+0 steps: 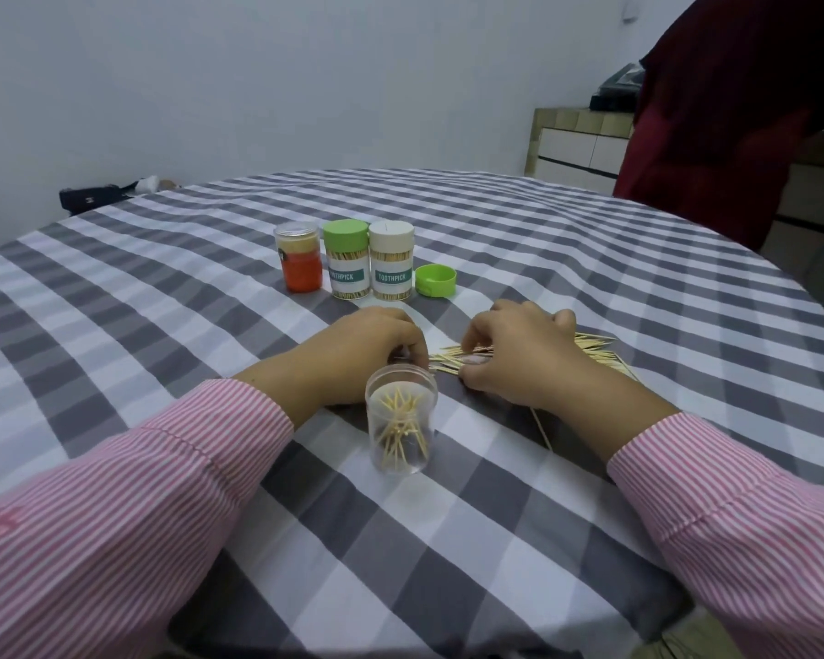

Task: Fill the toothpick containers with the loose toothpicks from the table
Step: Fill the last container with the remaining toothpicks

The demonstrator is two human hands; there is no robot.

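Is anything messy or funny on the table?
Yes. Loose toothpicks lie spilled on the cloth under the right hand, and a green lid sits off its jar, upside down beside the white-lidded container.

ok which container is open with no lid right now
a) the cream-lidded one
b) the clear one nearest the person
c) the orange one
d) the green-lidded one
b: the clear container stands uncapped by the left hand, a few toothpicks loose inside, while the loose green lid lies beside the cream-lidded container; the three far containers are all capped.
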